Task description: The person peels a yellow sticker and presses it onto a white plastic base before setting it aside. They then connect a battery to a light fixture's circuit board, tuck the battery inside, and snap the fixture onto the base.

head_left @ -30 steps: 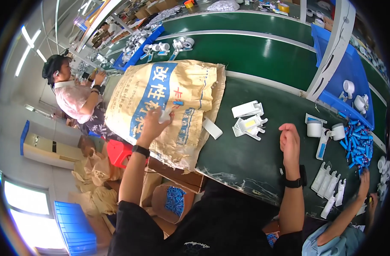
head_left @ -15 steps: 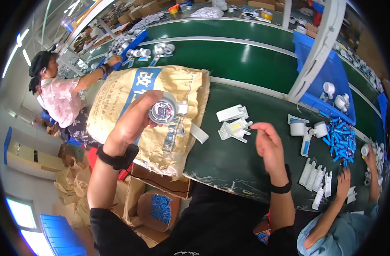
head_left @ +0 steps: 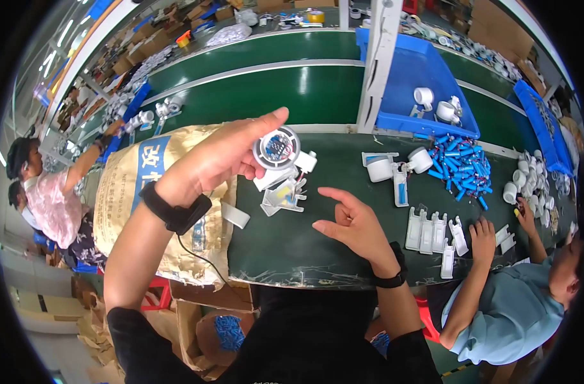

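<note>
My left hand (head_left: 231, 153) holds a round white housing (head_left: 277, 148) with a grey rim, and a small circuit board with wires shows in its open face. The thumb sticks out above it; part of the grip is hidden. Just beneath the housing lie several white plastic casings (head_left: 285, 197), one with a yellow patch, on the dark green work surface (head_left: 292, 253). My right hand (head_left: 355, 225) hovers to the right of these casings, thumb and forefinger apart, holding nothing. A single white cover (head_left: 235, 216) lies beside the sack, under my left forearm.
A printed paper sack (head_left: 122, 192) fills the left side. To the right lie white assemblies (head_left: 380, 168), blue cylindrical cells (head_left: 461, 166) and a row of white casings (head_left: 426, 232). A blue tray (head_left: 404, 77) stands behind a metal post (head_left: 376, 70). A co-worker's hand (head_left: 482, 240) rests nearby.
The view has swung to the right. My left hand has carried the housing from above the sack to above the white casings, lifting its thumb. My right hand's thumb and forefinger have spread.
</note>
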